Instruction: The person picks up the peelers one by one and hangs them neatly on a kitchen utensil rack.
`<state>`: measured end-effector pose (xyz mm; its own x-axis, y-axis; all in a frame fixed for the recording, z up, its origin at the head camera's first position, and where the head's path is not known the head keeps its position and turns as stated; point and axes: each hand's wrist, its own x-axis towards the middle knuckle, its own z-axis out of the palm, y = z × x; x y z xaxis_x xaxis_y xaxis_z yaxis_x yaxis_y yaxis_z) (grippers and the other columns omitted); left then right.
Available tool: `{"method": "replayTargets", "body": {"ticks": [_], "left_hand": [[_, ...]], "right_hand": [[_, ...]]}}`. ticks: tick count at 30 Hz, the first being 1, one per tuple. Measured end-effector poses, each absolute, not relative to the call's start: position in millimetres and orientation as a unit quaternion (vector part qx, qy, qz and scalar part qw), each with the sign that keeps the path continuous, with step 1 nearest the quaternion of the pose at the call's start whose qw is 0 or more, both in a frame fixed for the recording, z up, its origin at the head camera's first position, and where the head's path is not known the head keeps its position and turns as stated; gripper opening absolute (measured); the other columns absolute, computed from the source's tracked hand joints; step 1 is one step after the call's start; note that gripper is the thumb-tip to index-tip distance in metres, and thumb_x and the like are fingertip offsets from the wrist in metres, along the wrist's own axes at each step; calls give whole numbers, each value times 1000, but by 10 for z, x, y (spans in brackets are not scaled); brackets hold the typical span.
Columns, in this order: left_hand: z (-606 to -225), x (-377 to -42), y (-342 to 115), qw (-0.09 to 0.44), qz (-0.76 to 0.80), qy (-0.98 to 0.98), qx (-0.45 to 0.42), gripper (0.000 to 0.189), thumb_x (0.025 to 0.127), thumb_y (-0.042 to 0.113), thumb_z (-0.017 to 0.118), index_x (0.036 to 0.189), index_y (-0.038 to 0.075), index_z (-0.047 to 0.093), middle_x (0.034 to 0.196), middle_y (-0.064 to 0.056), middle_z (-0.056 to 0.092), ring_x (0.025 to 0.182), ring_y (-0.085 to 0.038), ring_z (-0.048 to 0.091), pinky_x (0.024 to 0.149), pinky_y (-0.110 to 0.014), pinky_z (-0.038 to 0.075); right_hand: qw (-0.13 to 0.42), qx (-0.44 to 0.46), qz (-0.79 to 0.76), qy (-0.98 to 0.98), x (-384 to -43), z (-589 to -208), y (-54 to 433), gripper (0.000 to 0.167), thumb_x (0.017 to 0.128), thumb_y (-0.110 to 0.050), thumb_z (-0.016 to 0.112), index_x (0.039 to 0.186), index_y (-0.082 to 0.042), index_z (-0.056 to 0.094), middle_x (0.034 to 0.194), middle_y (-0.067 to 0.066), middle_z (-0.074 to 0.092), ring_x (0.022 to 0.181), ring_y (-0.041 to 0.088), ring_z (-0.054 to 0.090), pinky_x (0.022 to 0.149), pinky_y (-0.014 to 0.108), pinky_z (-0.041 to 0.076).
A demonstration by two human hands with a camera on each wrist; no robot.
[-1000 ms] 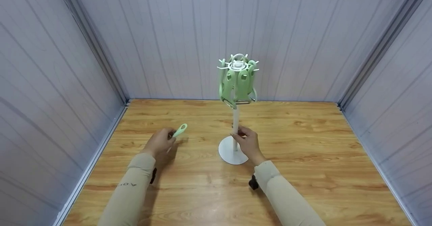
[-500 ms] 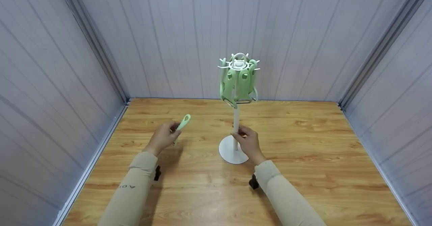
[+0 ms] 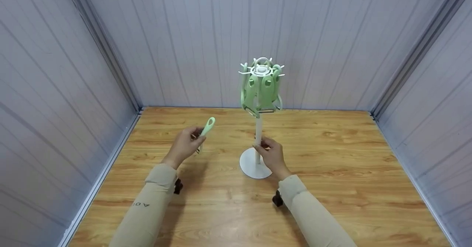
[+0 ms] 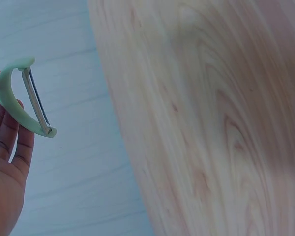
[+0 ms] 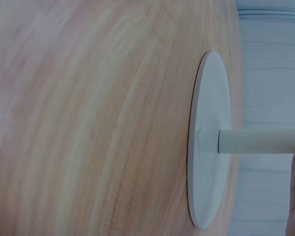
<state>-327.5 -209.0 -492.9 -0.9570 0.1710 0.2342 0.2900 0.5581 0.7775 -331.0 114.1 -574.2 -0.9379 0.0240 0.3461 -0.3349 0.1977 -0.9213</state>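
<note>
My left hand [image 3: 187, 145] pinches a light green peeler [image 3: 208, 126] by its handle, above the wood surface and left of the stand. In the left wrist view the peeler's curved head [image 4: 12, 101] and straight metal blade [image 4: 36, 101] show beside the fingers. A white stand [image 3: 258, 129] rises from a round base [image 5: 211, 137] that rests on the wood. My right hand [image 3: 272, 155] grips its post low down, just over the base. Several green peelers [image 3: 267, 92] hang from the hooks of the white ring [image 3: 261, 70] at its top.
The wooden tabletop [image 3: 332, 188] spreads around the stand. Grey panelled walls stand behind it [image 3: 184, 48] and on both sides, with metal corner strips [image 3: 99, 44] between them. A dark wrist camera [image 3: 178, 186] sits under the left sleeve.
My left hand has moved forward and to the right, lifting the peeler, whose handle now points more upward. My right hand keeps its grip on the post; the stand stays in place.
</note>
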Motion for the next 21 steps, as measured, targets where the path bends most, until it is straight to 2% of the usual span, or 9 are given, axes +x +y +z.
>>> {"method": "replayTargets", "body": {"ticks": [13, 21], "left_hand": [[-4708, -3270, -1924, 110, -462, -866, -159, 28, 103, 8, 75, 129, -2, 74, 108, -16, 76, 99, -29, 69, 89, -42, 58], [-4500, -3253, -1808, 145, -464, -853, -191, 26, 101, 4, 76, 126, 0, 75, 107, -14, 76, 97, -27, 69, 88, -41, 58]], "right_hand": [[140, 94, 623, -764, -3300, -5714, 1124, 26, 97, -1, 80, 121, 6, 78, 101, 21, 78, 85, 8, 64, 78, 19, 55], [152, 92, 607, -775, -3272, -5657, 1085, 23, 97, 7, 76, 119, 11, 76, 102, 29, 77, 86, 17, 66, 76, 18, 52]]}}
